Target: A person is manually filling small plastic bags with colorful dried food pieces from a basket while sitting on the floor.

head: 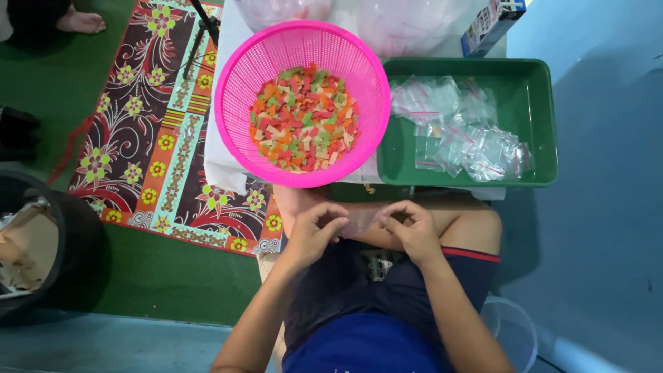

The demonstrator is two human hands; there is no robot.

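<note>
My left hand (314, 231) and my right hand (411, 228) meet over my lap, each pinching one end of a small clear plastic bag (360, 220) stretched between them. Just beyond my hands stands a round pink plastic basket (238, 83) filled with small red, orange, green and cream crackers (304, 119). To its right a green rectangular tray (535, 124) holds a heap of small clear zip bags (459, 131).
A patterned mat (155, 131) lies on green carpet at the left. A black bin (41, 242) stands at the far left. Another person's foot (81, 21) shows at top left. A blue box (492, 24) and clear plastic bags lie behind the tray.
</note>
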